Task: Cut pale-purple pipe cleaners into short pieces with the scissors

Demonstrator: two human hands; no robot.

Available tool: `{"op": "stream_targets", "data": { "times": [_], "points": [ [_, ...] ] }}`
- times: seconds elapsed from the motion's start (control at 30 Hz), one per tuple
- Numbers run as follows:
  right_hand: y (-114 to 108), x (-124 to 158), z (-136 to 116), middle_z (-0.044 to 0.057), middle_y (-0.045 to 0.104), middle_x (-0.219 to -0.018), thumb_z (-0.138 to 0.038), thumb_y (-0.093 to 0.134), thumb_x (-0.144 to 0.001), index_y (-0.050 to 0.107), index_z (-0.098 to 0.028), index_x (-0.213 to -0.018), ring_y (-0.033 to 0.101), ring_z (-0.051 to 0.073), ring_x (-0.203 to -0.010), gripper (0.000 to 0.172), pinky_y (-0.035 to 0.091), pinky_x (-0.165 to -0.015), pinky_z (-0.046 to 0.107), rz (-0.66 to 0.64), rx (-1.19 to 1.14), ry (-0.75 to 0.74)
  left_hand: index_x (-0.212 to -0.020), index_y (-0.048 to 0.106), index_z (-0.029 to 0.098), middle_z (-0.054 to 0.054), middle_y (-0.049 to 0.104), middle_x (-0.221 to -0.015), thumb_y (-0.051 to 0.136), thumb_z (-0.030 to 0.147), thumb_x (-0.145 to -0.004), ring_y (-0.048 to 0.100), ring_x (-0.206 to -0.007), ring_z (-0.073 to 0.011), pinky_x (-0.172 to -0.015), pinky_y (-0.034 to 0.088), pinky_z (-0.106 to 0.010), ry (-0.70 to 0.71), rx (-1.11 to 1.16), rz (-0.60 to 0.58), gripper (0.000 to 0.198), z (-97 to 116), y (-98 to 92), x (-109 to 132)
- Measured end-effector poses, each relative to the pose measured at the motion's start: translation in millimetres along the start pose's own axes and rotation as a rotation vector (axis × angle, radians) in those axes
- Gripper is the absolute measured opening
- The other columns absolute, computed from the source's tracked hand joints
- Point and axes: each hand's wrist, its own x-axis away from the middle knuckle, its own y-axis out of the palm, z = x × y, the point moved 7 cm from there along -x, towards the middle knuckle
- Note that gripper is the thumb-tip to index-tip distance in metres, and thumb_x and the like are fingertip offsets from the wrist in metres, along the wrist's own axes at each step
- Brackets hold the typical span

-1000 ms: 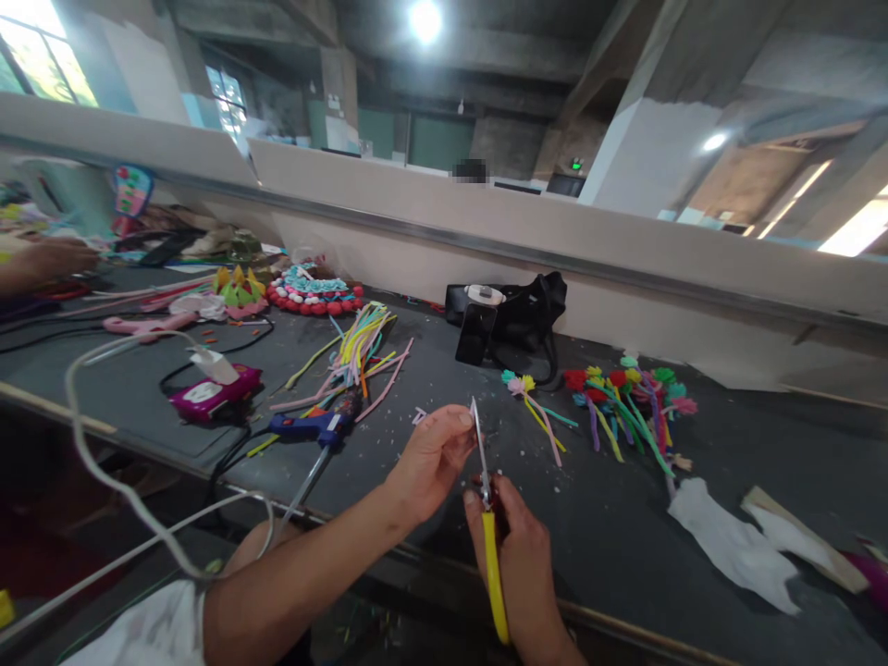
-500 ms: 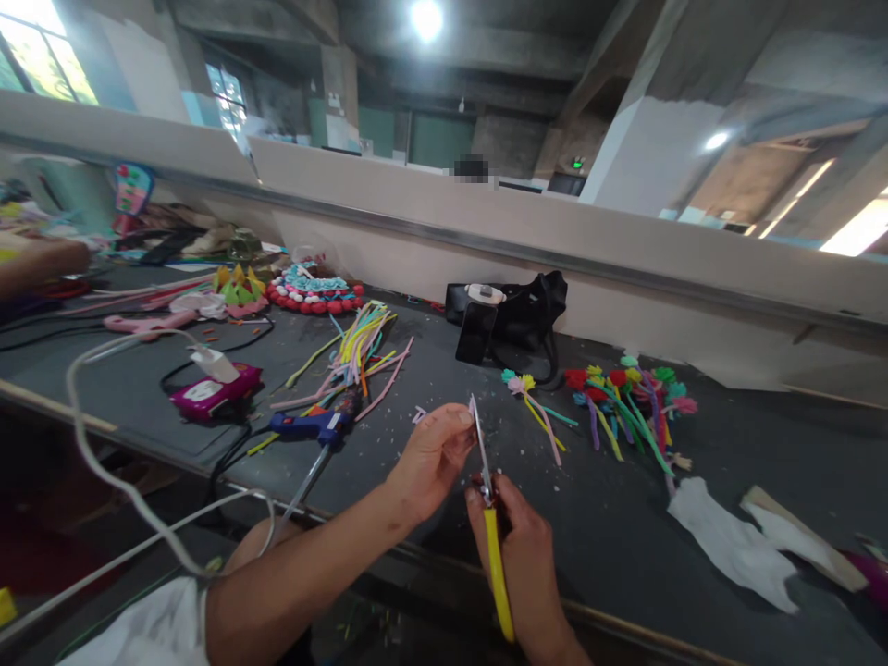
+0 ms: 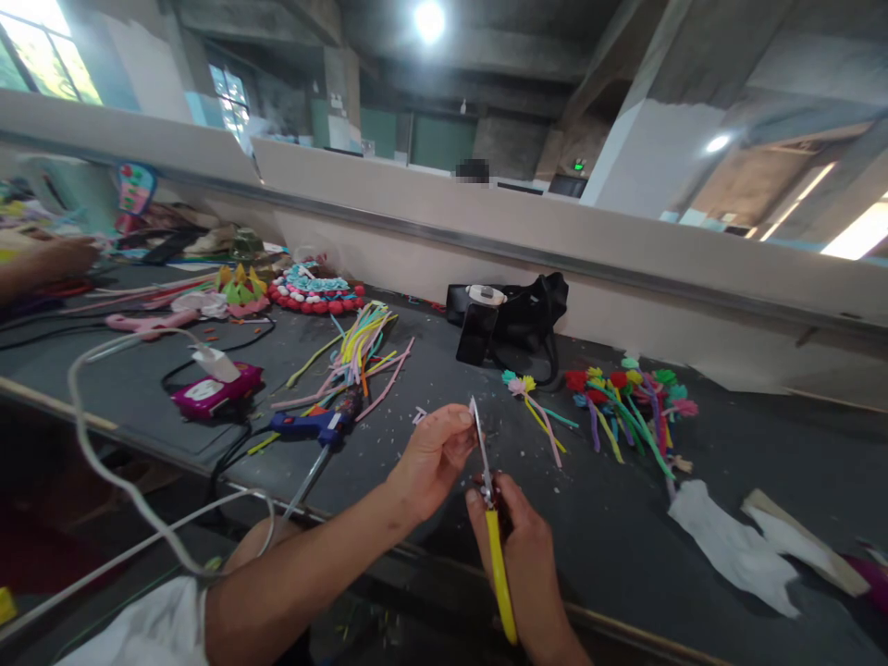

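My right hand (image 3: 522,536) is closed round scissors with yellow handles (image 3: 500,583), their blades (image 3: 482,449) pointing up and away from me. Just left of the blades, my left hand (image 3: 440,453) is pinched. Whatever its fingertips hold is too small and hidden to name. Beyond my hands lie three fluffy flowers (image 3: 519,384) with pink, yellow and teal pipe-cleaner stems. Farther right is a pile of colourful pipe-cleaner flowers (image 3: 631,393). To the left rests a bundle of loose pipe cleaners (image 3: 364,342).
A blue glue gun (image 3: 315,425) and a purple power block (image 3: 218,388) with trailing cables lie left. A phone (image 3: 476,333) leans on a black bag (image 3: 534,310). White cloth (image 3: 732,541) lies right. A co-worker's hand (image 3: 59,254) shows far left.
My hands and the scissors keep almost the same pose. At the far left, the co-worker's hand has shifted slightly right.
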Motion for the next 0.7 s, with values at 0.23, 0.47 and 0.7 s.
{"op": "stream_targets", "data": {
  "times": [0.23,0.47,0.7],
  "points": [
    [-2,0,-2,-0.004,0.059,-0.06,-0.035,0.051,-0.089,0.062,-0.019,-0.083,0.053,0.01,-0.051,0.02,0.042,-0.051,0.017,0.0,-0.011,-0.001,-0.068,0.062,0.014,0.003,0.057,-0.066,0.071,0.018,-0.068,0.053,-0.065,-0.0085,-0.072,0.045,-0.023,-0.004,-0.02,0.021,0.009,0,0.7,1],
    [-21,-8,1,0.0,0.068,-0.072,-0.041,0.053,-0.089,0.065,-0.019,-0.091,0.061,0.011,-0.057,0.025,0.047,-0.056,0.018,0.105,0.024,0.017,-0.057,0.055,0.016,0.007,0.041,-0.051,0.068,0.021,-0.067,0.038,-0.051,-0.0066,-0.071,0.043,-0.025,0.051,-0.201,-0.013,0.018,10,-1.3,-5],
    [-64,-18,16,0.006,0.072,-0.085,-0.049,0.055,-0.085,0.069,-0.017,-0.095,0.067,0.018,-0.072,0.036,0.05,-0.064,0.024,0.31,0.09,0.062,-0.066,0.062,0.016,0.001,0.056,-0.06,0.055,0.023,-0.073,0.048,-0.056,-0.0118,-0.055,0.033,-0.023,0.247,-1.416,0.013,0.011,25,-30.5,-35]
  ]
}}
